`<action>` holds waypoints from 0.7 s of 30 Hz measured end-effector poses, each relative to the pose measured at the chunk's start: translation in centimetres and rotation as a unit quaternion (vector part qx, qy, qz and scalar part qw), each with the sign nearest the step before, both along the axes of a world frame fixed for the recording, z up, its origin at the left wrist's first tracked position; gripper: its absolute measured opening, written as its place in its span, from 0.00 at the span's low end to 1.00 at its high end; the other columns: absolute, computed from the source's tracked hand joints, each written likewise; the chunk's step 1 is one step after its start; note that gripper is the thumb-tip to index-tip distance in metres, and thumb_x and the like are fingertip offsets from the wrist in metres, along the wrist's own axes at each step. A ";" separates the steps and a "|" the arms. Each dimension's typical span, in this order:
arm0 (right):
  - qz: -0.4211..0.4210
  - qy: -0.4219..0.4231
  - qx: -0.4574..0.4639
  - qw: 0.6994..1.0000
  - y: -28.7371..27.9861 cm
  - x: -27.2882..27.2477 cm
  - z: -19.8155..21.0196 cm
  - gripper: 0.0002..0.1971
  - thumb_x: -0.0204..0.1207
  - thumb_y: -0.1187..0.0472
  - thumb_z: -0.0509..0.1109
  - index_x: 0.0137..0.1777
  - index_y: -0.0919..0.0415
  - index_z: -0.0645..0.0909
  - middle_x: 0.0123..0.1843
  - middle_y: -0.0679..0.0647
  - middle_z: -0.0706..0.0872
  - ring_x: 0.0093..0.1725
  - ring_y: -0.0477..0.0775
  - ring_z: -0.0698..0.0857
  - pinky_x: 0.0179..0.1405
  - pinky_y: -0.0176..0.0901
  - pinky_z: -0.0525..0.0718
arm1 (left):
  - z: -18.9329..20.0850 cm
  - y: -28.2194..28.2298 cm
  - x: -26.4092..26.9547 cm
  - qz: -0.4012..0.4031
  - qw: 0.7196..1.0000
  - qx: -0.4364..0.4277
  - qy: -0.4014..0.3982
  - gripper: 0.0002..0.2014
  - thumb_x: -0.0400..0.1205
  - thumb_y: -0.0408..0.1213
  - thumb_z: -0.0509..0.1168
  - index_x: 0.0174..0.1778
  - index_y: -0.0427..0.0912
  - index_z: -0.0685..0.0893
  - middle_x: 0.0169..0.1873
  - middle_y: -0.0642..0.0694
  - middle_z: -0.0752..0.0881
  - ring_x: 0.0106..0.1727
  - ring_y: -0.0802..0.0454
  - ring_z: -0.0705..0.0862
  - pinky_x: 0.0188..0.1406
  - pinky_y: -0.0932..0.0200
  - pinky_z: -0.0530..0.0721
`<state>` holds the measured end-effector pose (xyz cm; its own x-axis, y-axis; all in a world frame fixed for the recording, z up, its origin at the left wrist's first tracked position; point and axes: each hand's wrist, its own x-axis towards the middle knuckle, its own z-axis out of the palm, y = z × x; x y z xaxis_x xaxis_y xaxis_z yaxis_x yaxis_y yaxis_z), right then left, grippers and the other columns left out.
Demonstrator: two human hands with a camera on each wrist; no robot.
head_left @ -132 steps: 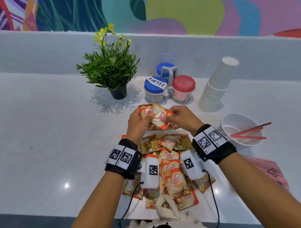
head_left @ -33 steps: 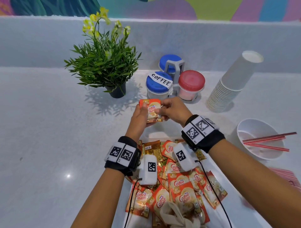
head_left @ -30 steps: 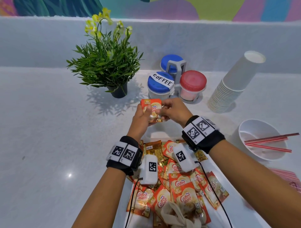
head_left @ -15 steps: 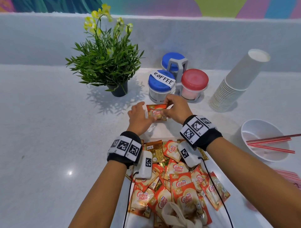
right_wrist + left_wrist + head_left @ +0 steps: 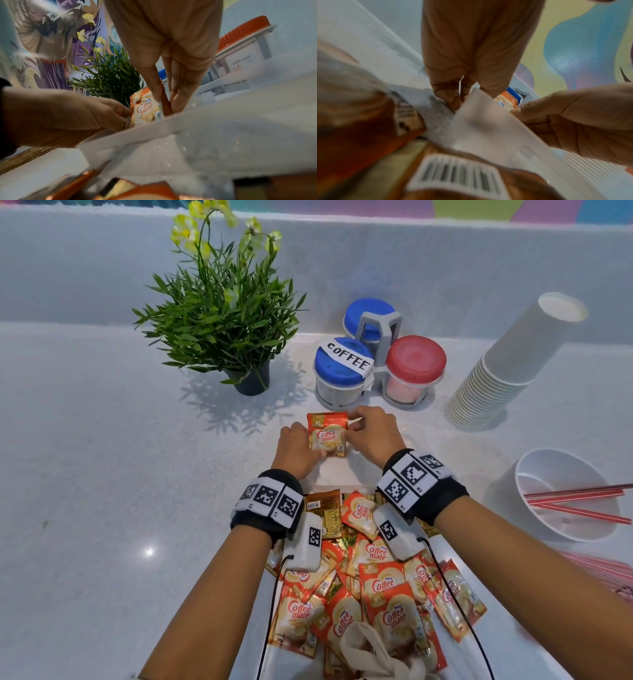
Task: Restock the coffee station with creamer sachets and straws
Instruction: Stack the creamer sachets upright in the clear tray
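Both hands hold a small upright bundle of orange Coffee mate creamer sachets (image 5: 327, 436) just in front of the coffee jars. My left hand (image 5: 313, 448) grips its left edge and lower corner. My right hand (image 5: 352, 429) pinches its right edge between thumb and fingers, as the right wrist view shows on the sachets (image 5: 147, 108). The bundle stands behind a pale translucent container wall (image 5: 188, 121), also seen in the left wrist view (image 5: 488, 121). A heap of loose sachets (image 5: 370, 594) lies under my wrists. Red straws (image 5: 579, 501) rest in a white bowl (image 5: 534, 463).
Blue-lidded COFFEE jar (image 5: 340, 371), a red-lidded jar (image 5: 414, 368) and another blue one sit in a grey rack behind the hands. A potted plant (image 5: 222, 313) stands left, stacked paper cups (image 5: 507, 371) right. More straws (image 5: 603, 570) lie at the right edge.
Both hands have lowered the sachet bundle from chest height down toward the counter in front of the jars, and the bundle now faces up with its label showing.
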<state>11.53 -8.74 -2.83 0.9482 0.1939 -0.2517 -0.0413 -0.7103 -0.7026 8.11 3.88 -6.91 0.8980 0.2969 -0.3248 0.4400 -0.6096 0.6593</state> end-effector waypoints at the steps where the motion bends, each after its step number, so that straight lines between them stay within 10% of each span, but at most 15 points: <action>1: 0.002 0.013 0.005 1.000 0.0 -0.1 -0.1 0.20 0.74 0.67 0.69 0.66 0.64 0.77 0.56 0.62 0.88 0.60 0.62 0.84 0.63 0.59 0.81 | 0.0 0.0 0.0 -0.002 1.000 -0.001 0.002 0.25 0.75 0.34 0.72 0.65 0.34 0.73 0.64 0.36 0.77 0.64 0.41 0.78 0.60 0.53 0.77; 13: 0.033 0.006 -0.023 0.999 -0.8 -0.6 0.1 0.23 0.76 0.68 0.65 0.72 0.62 0.71 0.63 0.60 0.85 0.65 0.61 0.80 0.66 0.51 0.76 | 1.3 -0.1 -0.7 -0.015 1.000 -0.017 0.021 0.26 0.76 0.36 0.72 0.67 0.35 0.72 0.66 0.36 0.76 0.66 0.41 0.77 0.62 0.52 0.76; 21: 0.115 -0.082 -0.009 0.990 -1.5 -3.4 3.0 0.12 0.73 0.68 0.69 0.56 0.63 0.81 0.49 0.56 0.83 0.45 0.50 0.78 0.48 0.38 0.77 | 3.7 1.0 -4.1 0.019 0.997 -0.076 -0.003 0.23 0.81 0.36 0.66 0.70 0.36 0.70 0.57 0.39 0.80 0.59 0.45 0.79 0.53 0.58 0.74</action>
<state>8.15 -10.21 0.19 0.9084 0.4054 -0.1027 0.2366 -0.7006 -0.6732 4.05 4.92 -3.25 0.8893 0.2780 -0.3632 0.4563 -0.4855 0.7457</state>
